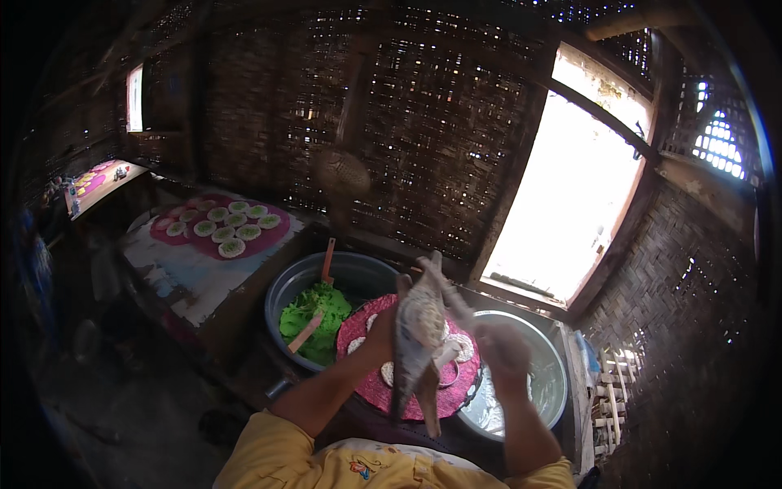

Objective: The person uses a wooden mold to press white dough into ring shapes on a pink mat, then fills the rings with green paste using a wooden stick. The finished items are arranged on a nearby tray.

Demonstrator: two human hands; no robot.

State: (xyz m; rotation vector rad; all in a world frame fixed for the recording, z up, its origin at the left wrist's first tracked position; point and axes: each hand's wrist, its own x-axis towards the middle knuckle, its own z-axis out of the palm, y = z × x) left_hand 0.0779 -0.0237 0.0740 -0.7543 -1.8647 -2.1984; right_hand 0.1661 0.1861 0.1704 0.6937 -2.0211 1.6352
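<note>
My left hand (pixel 381 336) grips a limp, translucent sheet (pixel 417 359) that hangs upright in front of me, with a pale round patch near its top. My right hand (pixel 503 350) is blurred and close to the sheet's right side; a thin strip of the sheet reaches toward it, but whether it grips is unclear. Under both hands lies a round pink tray (pixel 456 395) carrying a few pale round discs.
A grey basin (pixel 362 273) of green dough (pixel 314 314) with two stick handles stands left of the tray. A metal basin (pixel 546 383) is at the right. Further left, a table holds a pink mat (pixel 273 236) with several pale discs. Woven walls and a bright window surround me.
</note>
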